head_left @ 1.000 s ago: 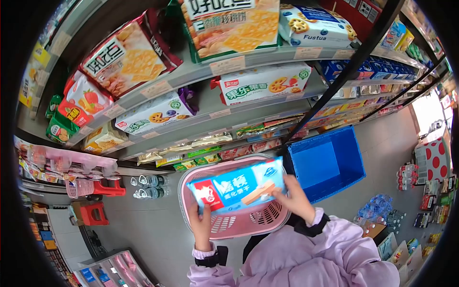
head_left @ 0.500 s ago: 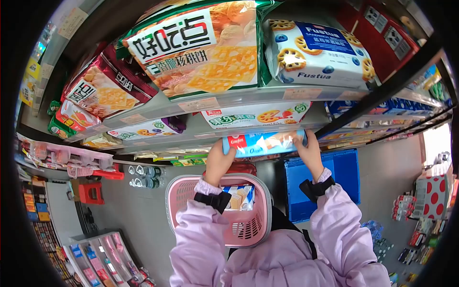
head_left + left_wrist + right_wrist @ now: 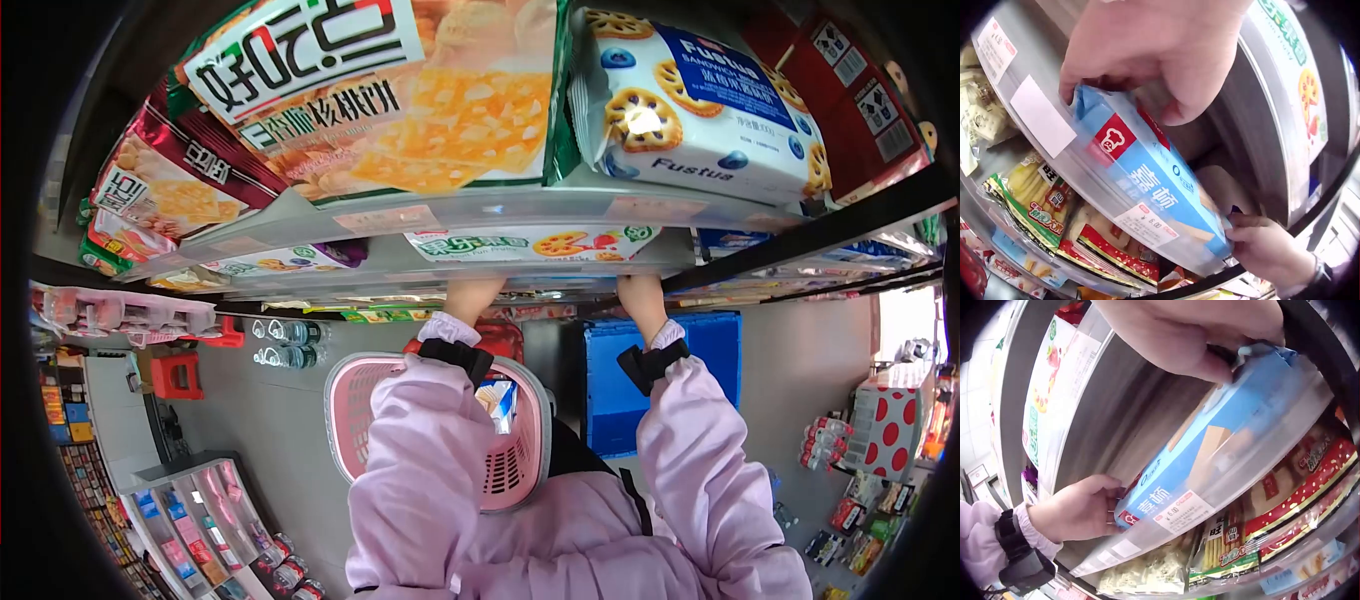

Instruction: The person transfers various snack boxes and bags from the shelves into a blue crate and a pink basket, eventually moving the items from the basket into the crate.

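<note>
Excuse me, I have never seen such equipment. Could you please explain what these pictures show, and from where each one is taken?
There is no robot here: a person works with two bare hands. The wide view looks down from a camera on the head; the two close views come from cameras on the left and right wrists. The left hand and right hand hold opposite ends of a blue packet on a shelf, behind its clear front edge. Other packaged foods are on the levels above and below. Lower down are a pink basket and a blue crate.
</note>
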